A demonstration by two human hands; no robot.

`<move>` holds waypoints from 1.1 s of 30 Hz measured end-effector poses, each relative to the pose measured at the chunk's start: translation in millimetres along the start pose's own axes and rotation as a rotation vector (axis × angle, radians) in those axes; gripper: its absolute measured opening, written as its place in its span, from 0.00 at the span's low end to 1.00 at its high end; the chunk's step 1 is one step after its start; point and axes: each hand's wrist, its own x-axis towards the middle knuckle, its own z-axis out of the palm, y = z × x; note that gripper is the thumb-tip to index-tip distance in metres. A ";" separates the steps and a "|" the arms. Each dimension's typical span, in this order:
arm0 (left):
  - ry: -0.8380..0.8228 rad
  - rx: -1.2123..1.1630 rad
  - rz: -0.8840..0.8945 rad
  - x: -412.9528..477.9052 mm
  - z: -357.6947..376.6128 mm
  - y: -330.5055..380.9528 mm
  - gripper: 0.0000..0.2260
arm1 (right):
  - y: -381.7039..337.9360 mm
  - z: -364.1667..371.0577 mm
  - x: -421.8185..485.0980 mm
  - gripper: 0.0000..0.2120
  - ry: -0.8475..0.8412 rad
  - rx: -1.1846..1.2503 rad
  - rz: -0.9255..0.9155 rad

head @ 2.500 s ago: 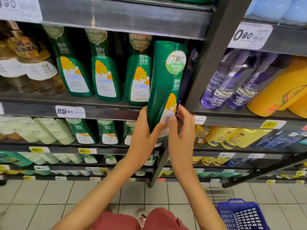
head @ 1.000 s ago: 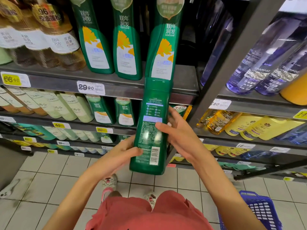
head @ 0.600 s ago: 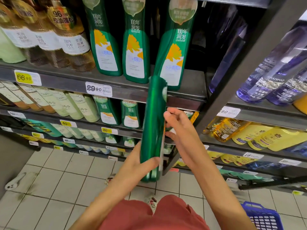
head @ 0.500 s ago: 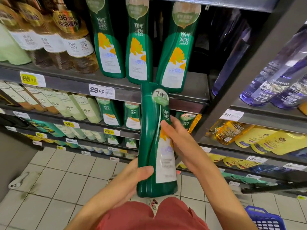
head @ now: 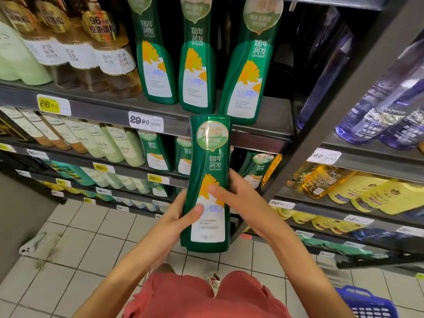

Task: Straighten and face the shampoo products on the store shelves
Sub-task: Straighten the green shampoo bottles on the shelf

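Gripping a green shampoo bottle (head: pixel 207 180) upright in front of the shelf (head: pixel 263 131), label outward, the left hand (head: pixel 176 216) wraps its left edge while the right hand (head: pixel 236 198) presses its front and right side, below three matching bottles (head: pixel 197 58).

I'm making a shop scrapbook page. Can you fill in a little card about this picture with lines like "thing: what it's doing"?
held item: green shampoo bottle, upright, front label facing the camera
left hand: grips the bottle's left edge, thumb on the label
right hand: holds the right side, fingers across the yellow flower
where it is: in front of the shelf, not on it
shelf above: three matching green bottles, the rightmost leaning
open spot: dark gap right of those three
price tag: reads 29.90
floor: blue basket at lower right
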 end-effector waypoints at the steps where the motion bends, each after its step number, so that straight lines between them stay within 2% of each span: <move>1: 0.010 0.038 0.025 0.3 -3.0 -1.2 0.20 | -0.6 1.1 -0.9 0.18 -0.015 -0.064 0.003; 5: 0.049 0.231 0.153 5.0 -15.6 0.3 0.21 | -1.8 5.8 -1.9 0.19 0.045 -0.215 -0.093; 9: 0.130 0.437 0.270 6.1 -21.9 9.0 0.20 | -2.1 17.1 -1.9 0.22 0.075 -0.251 -0.214; 13: 0.142 0.439 0.285 3.3 -22.5 12.9 0.23 | -5.3 21.7 3.7 0.22 0.042 -0.313 -0.278; 17: 0.157 0.224 0.131 -9.9 -27.3 21.3 0.19 | -11.4 21.8 9.6 0.16 -0.088 -0.276 -0.135; 20: 0.111 -0.086 -0.005 -27.4 -22.4 25.9 0.18 | -23.7 30.6 17.6 0.17 -0.148 -0.197 -0.047; 22: 0.150 -0.244 -0.081 -28.1 -17.7 24.5 0.19 | -29.2 37.9 20.2 0.18 -0.211 -0.140 0.031; 24: 0.221 -0.219 -0.176 -27.7 -15.1 28.6 0.18 | -26.2 39.7 21.9 0.20 -0.297 -0.021 0.186; 28: 0.190 -0.236 -0.228 -28.4 -14.8 34.4 0.16 | -19.3 42.3 23.6 0.14 -0.305 0.088 0.393; 30: 0.192 -0.210 -0.249 -32.8 -16.4 34.1 0.15 | -18.3 42.0 24.3 0.14 -0.262 0.042 0.410; 33: 0.162 -0.181 -0.228 -31.0 -17.9 31.1 0.15 | -14.3 36.9 19.8 0.15 -0.213 -0.067 0.336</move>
